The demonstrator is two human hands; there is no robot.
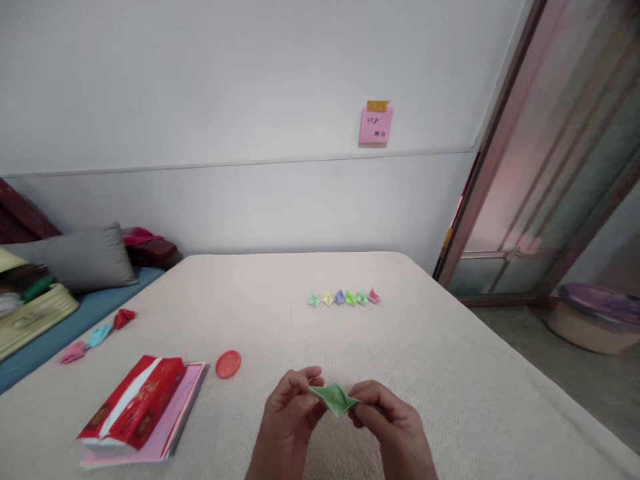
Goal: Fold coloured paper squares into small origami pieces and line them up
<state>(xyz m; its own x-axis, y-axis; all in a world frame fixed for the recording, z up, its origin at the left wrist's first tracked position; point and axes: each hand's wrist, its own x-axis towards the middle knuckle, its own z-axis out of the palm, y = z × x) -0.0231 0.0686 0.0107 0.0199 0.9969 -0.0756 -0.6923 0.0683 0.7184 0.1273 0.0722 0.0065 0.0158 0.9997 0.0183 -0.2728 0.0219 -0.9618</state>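
A small folded piece of green paper (336, 399) is held up between my two hands, just above the cream cloth of the table (270, 287). My left hand (293, 410) pinches its left corner, the fingers curled. On the other side, my right hand (387, 420) grips the right corner between thumb and forefinger. The paper has a raised fold in its middle and pointed ends. Farther back on the cloth stands a row of several small folded paper pieces (339, 297) in green, yellow, blue and pink.
Left of my hands lies a red round lid (229, 365). A red packet (137, 402) rests on a stack of coloured paper (177, 423). Folded red, blue and pink pieces (99, 335) lie near the left edge. A pink note (376, 125) hangs on the wall.
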